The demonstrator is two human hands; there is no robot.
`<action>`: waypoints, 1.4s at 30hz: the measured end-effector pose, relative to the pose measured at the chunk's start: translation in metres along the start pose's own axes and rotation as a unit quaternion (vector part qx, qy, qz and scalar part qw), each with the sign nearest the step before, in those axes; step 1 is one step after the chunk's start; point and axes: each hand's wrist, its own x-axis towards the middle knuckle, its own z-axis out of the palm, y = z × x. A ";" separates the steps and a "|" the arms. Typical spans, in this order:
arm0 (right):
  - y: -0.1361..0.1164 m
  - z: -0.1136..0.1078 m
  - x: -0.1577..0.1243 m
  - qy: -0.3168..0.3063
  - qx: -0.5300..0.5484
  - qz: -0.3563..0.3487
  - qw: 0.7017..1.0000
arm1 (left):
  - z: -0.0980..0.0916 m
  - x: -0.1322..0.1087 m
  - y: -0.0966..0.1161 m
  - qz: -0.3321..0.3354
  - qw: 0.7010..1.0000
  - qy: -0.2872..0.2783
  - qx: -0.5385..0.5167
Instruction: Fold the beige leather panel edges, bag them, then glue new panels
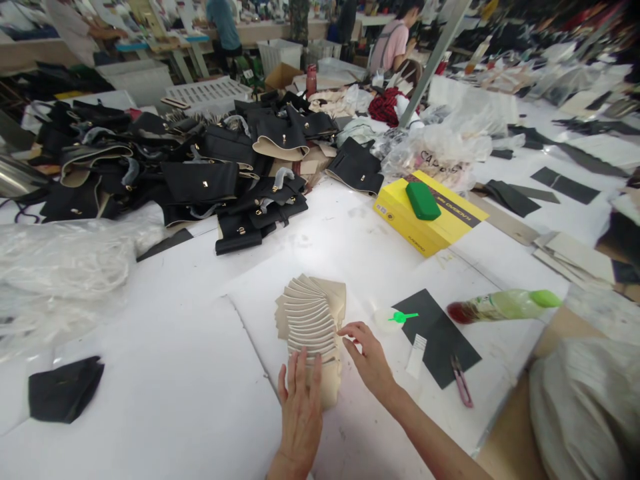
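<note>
A fanned stack of beige leather-like pieces (313,323) lies on the white table in front of me, its pale edges overlapping in a curved row. My left hand (301,417) rests on the near end of the stack, palm down with its fingers stretched out. At the stack's right edge is my right hand (367,357), fingers bent and thumb and forefinger slightly apart. Its fingertips touch or nearly touch the edges there; no piece is visibly gripped. Right of that hand lie a dark sheet (440,340), a small white label (417,355) and pink thread snips (461,382).
A yellow box (400,223) with a green block (423,201) on top stands beyond the dark sheet. A bottle (500,307) lies on its side at right. Black bag parts (200,183) are heaped behind, plastic wrap (55,280) at left. Several people work in the background.
</note>
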 end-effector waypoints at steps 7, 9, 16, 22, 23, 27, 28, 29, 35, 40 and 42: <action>-0.001 0.001 -0.002 -0.010 -0.009 -0.011 1.000 | -0.001 0.014 0.007 -0.049 0.998 -0.017 -0.030; -0.002 0.001 -0.001 -0.015 -0.013 -0.016 1.000 | -0.004 0.020 0.008 -0.051 0.998 -0.025 -0.029; -0.001 0.002 0.001 -0.024 -0.025 -0.021 0.999 | -0.010 0.032 0.010 -0.040 0.997 -0.064 0.002; -0.002 0.000 0.005 -0.028 -0.034 -0.030 0.999 | -0.013 0.036 0.014 -0.043 0.998 -0.039 0.005; -0.002 0.000 0.007 -0.028 -0.035 -0.031 0.998 | -0.013 0.037 0.013 -0.034 0.999 -0.033 0.004; -0.005 -0.002 0.012 -0.028 -0.040 -0.037 0.998 | -0.012 0.041 0.009 0.007 0.999 -0.038 0.001; -0.005 -0.001 0.013 -0.027 -0.041 -0.038 0.998 | -0.011 0.040 0.008 0.011 0.999 -0.040 0.001; -0.005 -0.001 0.013 -0.027 -0.042 -0.038 0.998 | -0.009 0.040 0.007 0.013 0.999 -0.040 0.002; -0.004 -0.001 0.016 -0.025 -0.046 -0.042 0.998 | -0.002 0.033 0.012 0.010 1.000 -0.009 0.002; -0.003 -0.001 0.020 -0.023 -0.050 -0.043 0.998 | -0.006 0.049 0.016 -0.035 0.997 -0.067 -0.026; -0.004 -0.001 0.021 -0.024 -0.052 -0.042 0.997 | -0.008 0.058 0.017 -0.073 0.992 -0.099 -0.021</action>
